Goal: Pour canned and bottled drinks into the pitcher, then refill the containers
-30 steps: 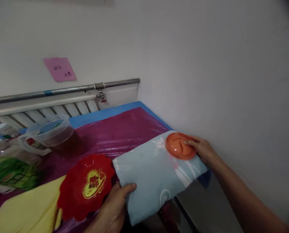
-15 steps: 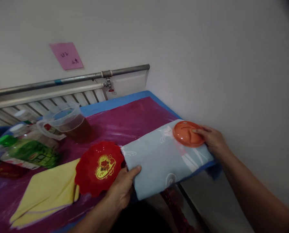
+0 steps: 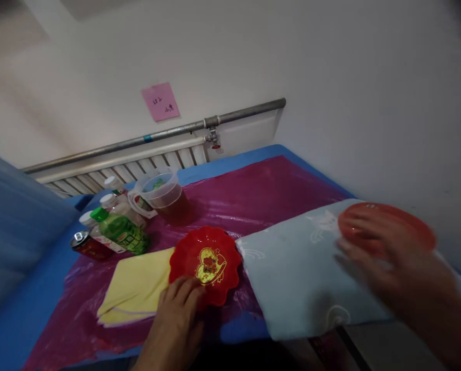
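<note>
My left hand (image 3: 178, 312) reaches over the lower left rim of a red scalloped plate (image 3: 187, 257), which has a gold heart print. Its fingers stretch forward, slightly bent, touching or just above the rim; the thumb is partly hidden. A folded yellow cloth (image 3: 137, 283) lies against the plate's left side. My right hand (image 3: 393, 263), smeared by motion, is over a round orange-red lid (image 3: 416, 226); whether it grips the lid is unclear. Beneath them lies a light blue folded cloth (image 3: 292, 273) with a white cat print, at the front right of the table.
A clear measuring jug (image 3: 164, 198) with brown liquid stands behind the plate. Left of it are a green bottle (image 3: 122, 232), several white-capped bottles and a dark red can (image 3: 91, 247). Purple plastic sheeting (image 3: 261, 185) covers the blue table. A radiator (image 3: 137, 172) and pipe run along the wall.
My left hand has let go of the blue cloth and moved left to the plate. My right hand has shifted over the orange lid. The view has turned left.
</note>
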`<state>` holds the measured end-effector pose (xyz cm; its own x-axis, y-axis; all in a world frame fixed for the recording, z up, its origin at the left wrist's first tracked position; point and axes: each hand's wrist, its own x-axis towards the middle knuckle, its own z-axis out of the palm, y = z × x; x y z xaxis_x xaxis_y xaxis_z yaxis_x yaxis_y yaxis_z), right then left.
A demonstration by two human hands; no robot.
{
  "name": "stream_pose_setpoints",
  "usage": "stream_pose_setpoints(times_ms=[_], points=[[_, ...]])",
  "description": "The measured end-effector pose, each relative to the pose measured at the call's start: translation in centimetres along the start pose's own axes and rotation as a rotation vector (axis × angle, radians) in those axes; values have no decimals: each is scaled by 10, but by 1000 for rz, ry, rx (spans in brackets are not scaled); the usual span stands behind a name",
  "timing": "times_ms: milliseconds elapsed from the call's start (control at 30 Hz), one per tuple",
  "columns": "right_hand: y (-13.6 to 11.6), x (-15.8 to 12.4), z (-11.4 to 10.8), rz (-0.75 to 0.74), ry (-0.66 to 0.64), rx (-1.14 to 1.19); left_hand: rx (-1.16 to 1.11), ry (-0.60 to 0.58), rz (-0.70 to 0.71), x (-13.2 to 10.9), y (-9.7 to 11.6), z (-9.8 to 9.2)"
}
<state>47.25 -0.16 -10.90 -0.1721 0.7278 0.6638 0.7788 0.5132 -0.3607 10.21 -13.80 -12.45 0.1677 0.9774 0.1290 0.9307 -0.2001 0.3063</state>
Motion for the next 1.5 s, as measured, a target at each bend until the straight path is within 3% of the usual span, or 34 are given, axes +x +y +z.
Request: stream_pose_setpoints(times_ms=[67, 133, 267, 367, 500, 600, 700, 800, 933, 1100, 1267, 1300, 1433, 1500], points=[[-41, 5, 17, -155, -20, 38, 199, 139, 103, -4, -24, 17], [-76, 8, 31, -233, -121, 113, 252, 234, 156, -3, -38, 32], [-126, 0, 56, -307, -429, 267, 180, 394, 215, 1, -42, 39], [-148, -11, 76, -375, -583, 287, 105, 403, 204, 0, -37, 33], [-158, -20, 99, -428, -669, 237, 28, 365, 173, -15, -36, 19], [-158, -17, 100, -426, -635, 312, -22, 448, 94, -38, -49, 6], [-159, -6, 92, -405, -462, 397, -15, 503, -26, -61, -65, -1], [-157, 7, 90, -423, -294, 329, -1, 396, -13, -75, -73, 4], [-144, 25, 110, -354, -141, 102, 0, 293, 47, -74, -69, 17], [-115, 45, 141, -258, -172, -42, 8, 282, 39, -69, -68, 27], [-127, 24, 126, -208, -148, -44, 17, 288, 62, -74, -72, 30], [-135, 14, 119, -227, -179, 21, 20, 293, 67, -75, -72, 29], [-165, -22, 96, -390, -818, 317, 12, 301, 105, -76, -71, 20], [-172, -30, 96, -364, -980, 296, 2, 276, 119, -77, -73, 17]])
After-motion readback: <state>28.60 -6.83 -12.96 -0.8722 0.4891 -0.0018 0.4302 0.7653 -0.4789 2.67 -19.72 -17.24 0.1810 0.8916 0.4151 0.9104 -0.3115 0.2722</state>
